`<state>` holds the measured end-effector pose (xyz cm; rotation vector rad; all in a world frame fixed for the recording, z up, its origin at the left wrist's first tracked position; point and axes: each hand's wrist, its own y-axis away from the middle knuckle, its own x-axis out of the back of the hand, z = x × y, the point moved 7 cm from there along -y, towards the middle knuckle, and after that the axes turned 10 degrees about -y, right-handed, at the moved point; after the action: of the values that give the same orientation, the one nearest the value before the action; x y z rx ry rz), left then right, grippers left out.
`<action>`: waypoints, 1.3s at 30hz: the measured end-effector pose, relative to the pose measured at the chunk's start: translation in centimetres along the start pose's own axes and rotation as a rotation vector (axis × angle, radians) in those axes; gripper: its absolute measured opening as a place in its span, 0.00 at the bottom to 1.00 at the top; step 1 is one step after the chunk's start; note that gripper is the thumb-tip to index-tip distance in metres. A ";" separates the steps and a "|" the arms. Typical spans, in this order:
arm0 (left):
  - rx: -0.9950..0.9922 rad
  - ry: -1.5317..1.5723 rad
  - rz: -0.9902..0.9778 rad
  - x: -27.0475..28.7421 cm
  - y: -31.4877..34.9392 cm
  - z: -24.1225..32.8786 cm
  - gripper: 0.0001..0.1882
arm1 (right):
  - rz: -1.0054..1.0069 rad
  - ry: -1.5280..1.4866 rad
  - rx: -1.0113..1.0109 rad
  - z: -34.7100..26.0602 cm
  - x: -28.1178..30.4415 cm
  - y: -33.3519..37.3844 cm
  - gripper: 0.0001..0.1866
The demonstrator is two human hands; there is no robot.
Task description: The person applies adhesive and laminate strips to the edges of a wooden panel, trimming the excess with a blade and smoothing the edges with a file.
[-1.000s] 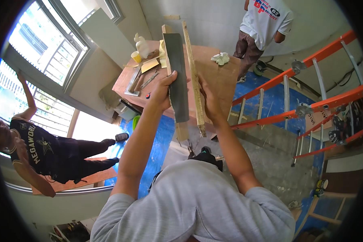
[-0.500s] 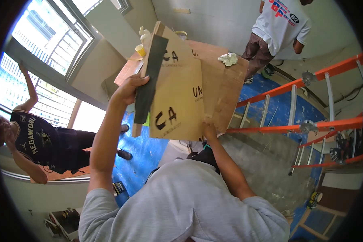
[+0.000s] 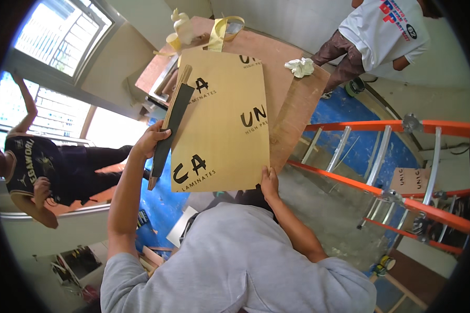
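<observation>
My left hand (image 3: 152,140) is closed round a narrow wooden strip (image 3: 173,117) with a dark grey face and bare wood edges, its thumb lying on the dark side. The strip stands tilted along the left edge of a tan laminate sheet (image 3: 222,125) printed with black lettering. At the sheet's lower right corner my right hand (image 3: 269,183) grips the edge, thumb on top and fingers hidden below. Beyond and partly under the sheet is a reddish-brown plywood worktop (image 3: 292,101).
On the worktop are a crumpled white cloth (image 3: 300,67), a tape roll (image 3: 234,28), a yellow cup (image 3: 173,41) and a pale bottle (image 3: 181,26). An orange ladder (image 3: 350,182) lies to the right. One person (image 3: 52,169) is at the left, another (image 3: 373,39) at the far right.
The sheet has turned to show its printed face more fully, and the strip has swung left and down, apart from most of the sheet. Both hands keep their hold.
</observation>
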<state>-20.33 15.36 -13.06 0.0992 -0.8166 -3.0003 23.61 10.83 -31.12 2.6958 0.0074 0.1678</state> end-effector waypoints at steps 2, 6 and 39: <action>0.014 0.020 -0.019 -0.8 -1.0 -3.0 0.22 | -0.007 0.015 0.024 0.5 1.9 0.4 0.23; 0.011 0.125 0.018 -3.4 -1.6 -8.1 0.22 | -0.024 0.204 0.147 -0.9 6.6 0.2 0.19; -0.101 0.388 0.063 -11.3 -6.1 -18.3 0.23 | -0.015 0.188 0.065 3.0 18.7 -5.8 0.18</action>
<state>-7.89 11.92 -31.26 0.6166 -0.6120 -2.8160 42.63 15.40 -34.08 2.7330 0.0911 0.4224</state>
